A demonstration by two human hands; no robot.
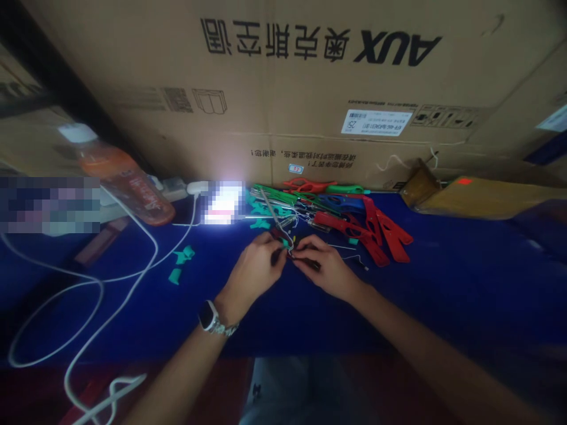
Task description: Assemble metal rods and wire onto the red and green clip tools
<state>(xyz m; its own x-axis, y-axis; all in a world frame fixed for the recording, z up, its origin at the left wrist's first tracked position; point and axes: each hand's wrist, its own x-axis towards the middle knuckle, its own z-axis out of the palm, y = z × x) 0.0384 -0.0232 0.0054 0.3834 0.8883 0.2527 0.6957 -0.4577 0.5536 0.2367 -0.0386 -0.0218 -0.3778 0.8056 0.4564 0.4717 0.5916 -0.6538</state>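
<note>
My left hand (254,265), with a watch (207,316) on its wrist, pinches a small dark part with white wires (290,250) over the blue table. My right hand (326,267) has its fingertips closed on the same part from the other side. A teal bit shows by the left fingertips, and a thin metal rod (271,206) slants up and away from them. The part's exact kind is too small and covered to tell. Just beyond my hands lie red lighter-shaped plastic casings (354,231), thin metal rods, loose wires and small teal pieces (261,211).
A large cardboard box (283,88) stands behind the pile. At left are a drink bottle (128,180), a bright blurred screen (222,202), white cables (153,248) and loose teal pieces (183,255). A yellowish package (482,198) lies at right.
</note>
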